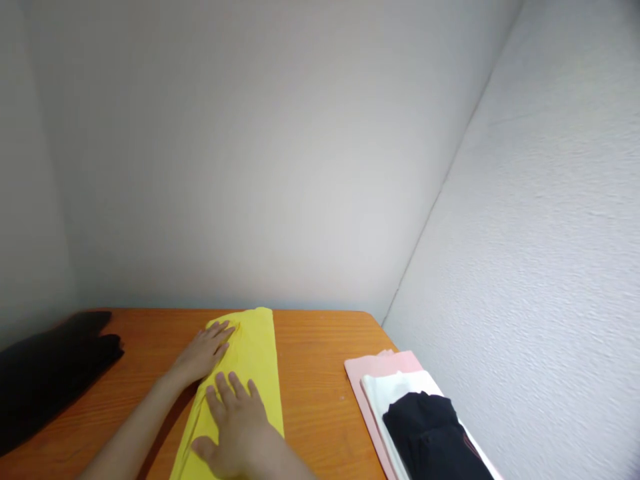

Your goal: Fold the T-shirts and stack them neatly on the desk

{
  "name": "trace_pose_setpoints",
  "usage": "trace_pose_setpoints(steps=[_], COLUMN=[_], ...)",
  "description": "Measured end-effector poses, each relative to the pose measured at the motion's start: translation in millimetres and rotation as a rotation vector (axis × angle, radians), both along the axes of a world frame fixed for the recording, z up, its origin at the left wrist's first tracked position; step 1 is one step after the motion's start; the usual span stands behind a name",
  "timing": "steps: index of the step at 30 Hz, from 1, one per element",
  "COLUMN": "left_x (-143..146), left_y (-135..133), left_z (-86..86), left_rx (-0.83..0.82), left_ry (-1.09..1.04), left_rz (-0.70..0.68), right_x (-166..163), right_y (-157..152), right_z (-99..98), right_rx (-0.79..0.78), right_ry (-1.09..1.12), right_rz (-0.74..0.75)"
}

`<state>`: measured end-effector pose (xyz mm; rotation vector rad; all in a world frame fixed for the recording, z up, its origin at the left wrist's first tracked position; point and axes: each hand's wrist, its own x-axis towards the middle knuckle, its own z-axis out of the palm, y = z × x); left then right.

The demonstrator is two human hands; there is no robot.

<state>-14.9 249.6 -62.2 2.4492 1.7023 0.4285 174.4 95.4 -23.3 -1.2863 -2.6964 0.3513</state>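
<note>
A yellow cloth (263,360), folded into a long strip, lies on the wooden table and reaches to its far edge. What kind of garment it is, if any, I cannot tell. My left hand (203,353) rests on the strip's far left part with fingers stretched out, and small wrinkles show by the fingertips. Nearer to me, my right hand (235,427) is spread over the middle of the cloth, palm down. Neither hand grips anything. The strip's near end runs out of view at the bottom.
Dark cloth (50,373) lies on the left of the table (315,387). At the right, a folded black cloth (430,433) sits on a white one (400,383), with a pink one (360,367) underneath. Walls stand behind the table and on the right.
</note>
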Motion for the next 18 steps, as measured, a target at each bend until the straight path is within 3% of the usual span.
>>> trace_pose_setpoints(steps=[6, 12, 18], left_x=[14.8, 17.7, 19.4], left_y=[-9.1, -14.3, -12.2], left_z=[0.9, 4.7, 2.4], left_rx=[-0.030, -0.024, -0.007], left_ry=[0.144, 0.222, 0.241], left_rz=[0.074, 0.075, 0.079], right_x=[5.9, 14.3, 29.9], right_y=[-7.3, -19.0, -45.7], right_z=[-0.9, 3.0, 12.8], right_rx=[-0.003, 0.104, 0.116], right_ry=[0.052, 0.045, -0.007], right_rz=[0.015, 0.053, 0.205])
